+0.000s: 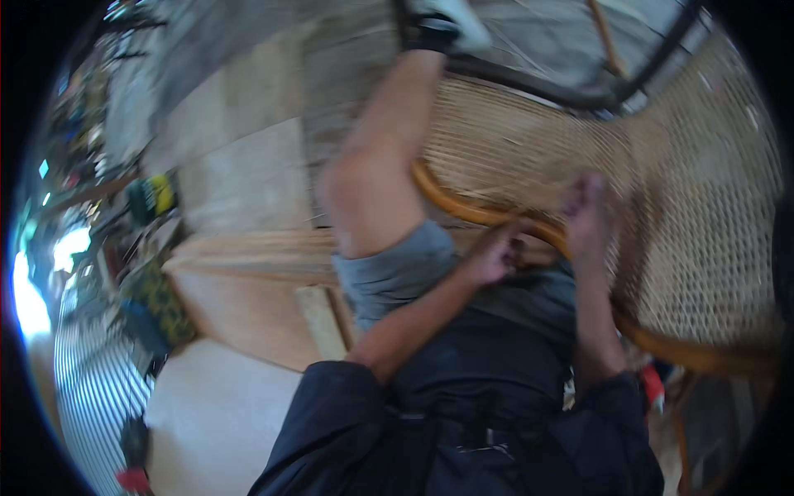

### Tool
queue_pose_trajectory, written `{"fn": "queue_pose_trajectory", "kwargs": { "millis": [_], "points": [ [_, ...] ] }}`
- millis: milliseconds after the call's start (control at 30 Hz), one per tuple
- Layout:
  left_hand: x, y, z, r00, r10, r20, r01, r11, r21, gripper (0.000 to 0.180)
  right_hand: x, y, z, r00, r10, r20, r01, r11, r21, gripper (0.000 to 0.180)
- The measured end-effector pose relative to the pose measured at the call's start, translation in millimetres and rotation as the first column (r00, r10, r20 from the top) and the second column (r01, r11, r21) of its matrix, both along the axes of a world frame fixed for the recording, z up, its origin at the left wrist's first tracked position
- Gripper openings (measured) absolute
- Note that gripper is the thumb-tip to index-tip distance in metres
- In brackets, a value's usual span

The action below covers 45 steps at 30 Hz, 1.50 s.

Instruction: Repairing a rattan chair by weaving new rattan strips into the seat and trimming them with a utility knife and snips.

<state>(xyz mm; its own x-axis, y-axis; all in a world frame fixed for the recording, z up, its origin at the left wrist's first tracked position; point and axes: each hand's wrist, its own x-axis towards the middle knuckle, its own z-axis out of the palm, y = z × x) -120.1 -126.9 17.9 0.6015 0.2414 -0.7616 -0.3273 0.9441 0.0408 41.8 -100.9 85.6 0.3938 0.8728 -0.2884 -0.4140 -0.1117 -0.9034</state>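
A woven cane panel [529, 149] in a curved, orange-brown wooden frame [467, 211] lies across my lap and reaches to the right. My left hand [496, 252] is at the near rail of this frame, fingers curled and touching the wood. Whether a strand is between those fingers cannot be made out. Farther right, my right hand [587, 219] is raised in front of the cane, just beyond the rail. Its fingers are drawn together in a pinch, smeared by motion. Anything held in them is too small to see.
A dark curved bar [538, 87] runs along the panel's far side. My bare leg [372, 178] stretches forward beside it. Wooden boards [240, 310] and a short light wood block [322, 322] lie to my left, with a camouflage-patterned item [157, 302] beyond.
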Motion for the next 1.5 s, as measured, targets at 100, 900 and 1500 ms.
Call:
{"fn": "queue_pose_trajectory", "kwargs": {
  "millis": [100,900,1500],
  "points": [
    [14,8,26,0.98,0.022,-0.197,-0.028,0.999,-0.027,0.027,-7,5,18,1.0,0.016,-0.016,-0.017,0.995,-0.099,0.042],
    [33,91,83,0.484,0.008,-0.875,0.79,-0.435,0.433,0.019,29,-39,7,0.86,-0.42,-0.291,0.445,0.895,0.023,0.051],
    [24,49,120,0.552,-0.192,-0.811,0.533,-0.667,0.521,0.025,17,-102,62,0.889,-0.221,-0.401,0.329,0.918,0.222,0.05]
  ]
}}
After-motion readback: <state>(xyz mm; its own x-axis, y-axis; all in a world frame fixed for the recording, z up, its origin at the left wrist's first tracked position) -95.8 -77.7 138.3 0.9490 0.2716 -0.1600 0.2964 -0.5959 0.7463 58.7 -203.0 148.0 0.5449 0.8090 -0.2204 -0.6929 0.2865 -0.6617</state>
